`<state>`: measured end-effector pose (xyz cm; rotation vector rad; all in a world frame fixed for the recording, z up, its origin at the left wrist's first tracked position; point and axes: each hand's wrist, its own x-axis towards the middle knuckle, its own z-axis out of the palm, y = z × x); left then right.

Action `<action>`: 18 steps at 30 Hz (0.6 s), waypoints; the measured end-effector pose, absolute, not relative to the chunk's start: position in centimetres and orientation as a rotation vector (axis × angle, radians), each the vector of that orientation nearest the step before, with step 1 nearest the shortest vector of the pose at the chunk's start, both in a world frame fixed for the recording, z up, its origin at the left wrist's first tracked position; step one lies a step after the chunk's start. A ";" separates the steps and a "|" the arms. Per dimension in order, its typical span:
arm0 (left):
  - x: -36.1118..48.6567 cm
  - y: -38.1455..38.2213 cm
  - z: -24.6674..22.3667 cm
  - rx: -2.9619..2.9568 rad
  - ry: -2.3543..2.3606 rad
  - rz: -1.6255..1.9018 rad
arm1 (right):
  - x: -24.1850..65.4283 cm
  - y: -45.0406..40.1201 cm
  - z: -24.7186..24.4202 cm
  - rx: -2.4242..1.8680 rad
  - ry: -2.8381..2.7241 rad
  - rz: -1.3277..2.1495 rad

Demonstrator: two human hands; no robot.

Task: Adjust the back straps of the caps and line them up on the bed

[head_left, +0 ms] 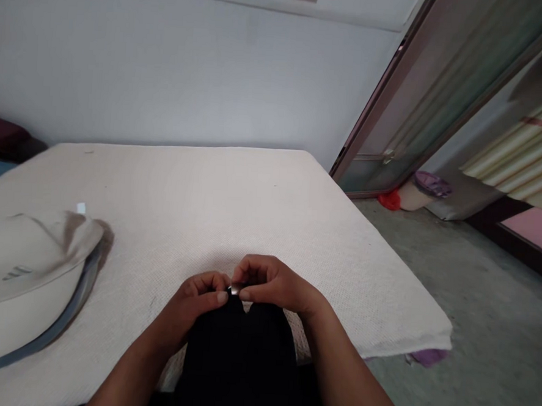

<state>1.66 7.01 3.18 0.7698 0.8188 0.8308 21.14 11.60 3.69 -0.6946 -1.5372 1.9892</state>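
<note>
A black cloth item, perhaps a cap, lies in front of me at the bottom centre, with a small notch near its far edge. My left hand pinches the left side of that far edge. Close beside it, my right hand has thumb and fingers closed on a small shiny piece, which sits between the two hands at the cloth's edge. The fingertips of both hands nearly touch. What the shiny piece is, I cannot make out.
Pale caps lie at the left on the white covered surface. A white wall stands behind it. At the right are a glass sliding door, a bin with a purple liner and a striped curtain.
</note>
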 end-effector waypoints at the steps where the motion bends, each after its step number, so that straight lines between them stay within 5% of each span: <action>1: 1.7 6.9 3.2 0.756 0.808 0.830 | 21.2 11.6 3.7 -0.670 -1.536 1.999; 18: 1.9 7.2 3.4 0.959 0.913 0.850 | 20.9 11.2 4.0 -0.876 -1.746 1.823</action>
